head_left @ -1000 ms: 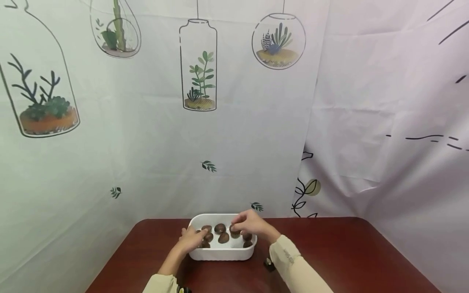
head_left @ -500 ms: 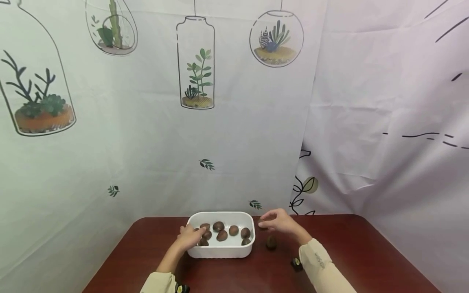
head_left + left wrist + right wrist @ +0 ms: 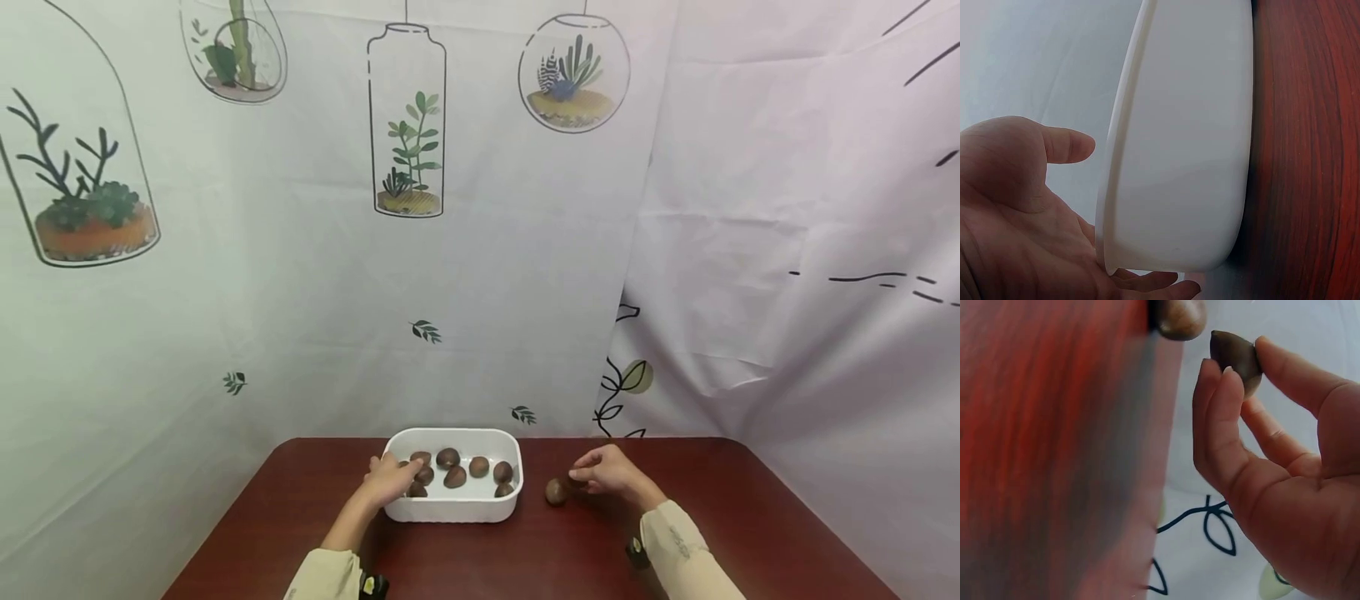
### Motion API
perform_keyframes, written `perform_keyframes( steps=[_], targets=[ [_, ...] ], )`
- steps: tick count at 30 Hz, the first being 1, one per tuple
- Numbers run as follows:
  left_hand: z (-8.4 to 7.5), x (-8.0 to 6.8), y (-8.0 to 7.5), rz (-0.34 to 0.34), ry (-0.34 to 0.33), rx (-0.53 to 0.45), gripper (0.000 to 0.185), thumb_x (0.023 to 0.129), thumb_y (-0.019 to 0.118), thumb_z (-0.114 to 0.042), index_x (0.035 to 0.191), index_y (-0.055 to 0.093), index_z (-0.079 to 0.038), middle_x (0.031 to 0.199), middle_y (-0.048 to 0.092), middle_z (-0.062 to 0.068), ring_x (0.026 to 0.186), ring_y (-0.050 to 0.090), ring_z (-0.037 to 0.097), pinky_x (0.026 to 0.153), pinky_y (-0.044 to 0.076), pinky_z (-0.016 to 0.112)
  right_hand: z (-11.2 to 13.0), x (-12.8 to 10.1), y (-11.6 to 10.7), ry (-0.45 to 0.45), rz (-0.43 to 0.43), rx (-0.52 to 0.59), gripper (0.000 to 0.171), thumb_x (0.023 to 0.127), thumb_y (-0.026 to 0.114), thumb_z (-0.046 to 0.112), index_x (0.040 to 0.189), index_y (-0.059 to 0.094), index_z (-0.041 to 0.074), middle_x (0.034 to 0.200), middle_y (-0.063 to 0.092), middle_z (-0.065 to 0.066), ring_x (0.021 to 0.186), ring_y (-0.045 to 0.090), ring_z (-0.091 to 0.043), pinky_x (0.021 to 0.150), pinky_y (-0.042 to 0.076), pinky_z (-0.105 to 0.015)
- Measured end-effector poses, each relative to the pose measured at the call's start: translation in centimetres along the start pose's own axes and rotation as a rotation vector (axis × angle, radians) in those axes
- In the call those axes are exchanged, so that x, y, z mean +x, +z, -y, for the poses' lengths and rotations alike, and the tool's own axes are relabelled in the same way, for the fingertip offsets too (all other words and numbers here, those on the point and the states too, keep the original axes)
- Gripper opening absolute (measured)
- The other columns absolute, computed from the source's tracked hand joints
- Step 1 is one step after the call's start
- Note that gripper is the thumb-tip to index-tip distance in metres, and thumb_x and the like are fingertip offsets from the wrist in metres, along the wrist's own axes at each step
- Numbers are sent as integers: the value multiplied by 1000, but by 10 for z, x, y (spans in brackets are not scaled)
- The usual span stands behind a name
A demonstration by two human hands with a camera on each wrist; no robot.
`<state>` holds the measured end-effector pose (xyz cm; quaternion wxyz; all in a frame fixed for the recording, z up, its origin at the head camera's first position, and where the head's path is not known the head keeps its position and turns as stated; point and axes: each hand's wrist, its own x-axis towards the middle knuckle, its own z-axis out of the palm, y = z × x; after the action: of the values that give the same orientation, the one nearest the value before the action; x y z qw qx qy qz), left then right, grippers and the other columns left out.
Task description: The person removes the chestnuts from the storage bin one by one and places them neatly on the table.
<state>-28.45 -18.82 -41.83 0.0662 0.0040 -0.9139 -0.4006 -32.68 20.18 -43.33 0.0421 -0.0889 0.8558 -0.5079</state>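
A white oblong tub (image 3: 450,511) stands on the table with several brown chestnuts (image 3: 454,477) lying loose inside. My left hand (image 3: 392,481) rests at the tub's left end. In the left wrist view its thumb is straight above the rim, apart from the wall, and its fingers extend along the outside of the end. Right of the tub, my right hand (image 3: 613,473) pinches a chestnut (image 3: 1237,359) between thumb and fingertips; in the right wrist view it appears raised off the table. Beside that hand, a second chestnut (image 3: 556,492) sits on the table.
The dark red table (image 3: 465,562) reaches to a pale cloth backdrop (image 3: 510,275) printed with plants in jars. Black straps with small devices (image 3: 372,586) show at both wrists. Tabletop extends to the right of the right hand.
My right hand has lifted a chestnut out of the tub and carried it right, over the table beside the chestnut there. The left hand has stayed at the tub's end.
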Motion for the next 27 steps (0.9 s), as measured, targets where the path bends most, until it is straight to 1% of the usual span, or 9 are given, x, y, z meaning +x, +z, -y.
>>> perform_keyframes(
  steps=[5, 8, 10, 14, 17, 19, 22, 25, 27],
  targets=[
    [1, -1, 2, -1, -2, 16, 59, 93, 56, -30, 122, 50, 21, 122, 41, 44, 112, 41, 65, 95, 33, 68, -9, -2, 2, 54, 13, 16, 21, 83, 76, 0, 98, 68, -12, 78, 67, -7, 65, 67, -18, 63, 57, -35],
    [1, 0, 1, -8, 8, 23, 56, 93, 56, -29, 120, 52, 20, 120, 46, 41, 114, 41, 63, 96, 32, 68, -11, -3, 3, 78, 9, -3, 20, 83, 76, 0, 98, 69, -11, 77, 67, -6, 62, 65, -17, 62, 57, -35],
    [0, 1, 1, -5, 9, 20, 57, 93, 55, -30, 122, 51, 20, 121, 45, 40, 115, 41, 62, 96, 32, 68, -12, -3, 4, 104, -10, -23, 20, 83, 77, 2, 98, 70, -8, 76, 67, -7, 62, 64, -16, 60, 56, -34],
    [0, 3, 1, 2, 5, 13, 59, 93, 55, -30, 122, 50, 21, 122, 43, 41, 114, 41, 63, 96, 32, 67, -13, -5, 4, 147, -66, -87, 16, 83, 77, 6, 96, 73, -2, 77, 67, -5, 61, 63, -17, 53, 49, -30],
    [0, 4, 1, 8, 0, 16, 60, 93, 55, -30, 123, 50, 22, 121, 44, 40, 113, 41, 62, 95, 33, 67, -13, -5, 4, 159, -94, -111, 13, 83, 77, 6, 94, 73, 0, 75, 65, -3, 58, 58, -15, 48, 42, -27],
    [0, 4, 1, 11, 1, 21, 60, 93, 55, -30, 124, 49, 22, 121, 44, 40, 114, 41, 61, 96, 33, 67, -12, -5, 4, 154, -114, -119, 11, 83, 77, 6, 92, 74, 1, 70, 63, -3, 53, 53, -14, 46, 38, -25],
    [-2, 4, 0, 17, -1, 21, 62, 93, 55, -31, 125, 47, 22, 122, 43, 40, 114, 41, 61, 96, 33, 66, -5, -4, 4, 119, -163, -168, 9, 83, 77, 8, 88, 74, 2, 65, 61, -3, 52, 49, -13, 46, 38, -26],
    [-3, 4, 0, 22, -4, 20, 65, 93, 56, -32, 127, 45, 23, 124, 41, 41, 115, 40, 63, 96, 34, 66, 11, -3, 7, 56, -209, -243, 10, 84, 75, 12, 86, 74, 2, 67, 63, -2, 55, 53, -13, 51, 44, -29],
    [-3, 4, 0, 27, -16, 18, 68, 93, 55, -32, 130, 42, 24, 127, 37, 43, 116, 38, 65, 97, 33, 67, 26, -4, 12, 24, -216, -254, 13, 86, 73, 13, 88, 74, 0, 73, 66, -3, 62, 60, -17, 56, 49, -32]
  ],
)
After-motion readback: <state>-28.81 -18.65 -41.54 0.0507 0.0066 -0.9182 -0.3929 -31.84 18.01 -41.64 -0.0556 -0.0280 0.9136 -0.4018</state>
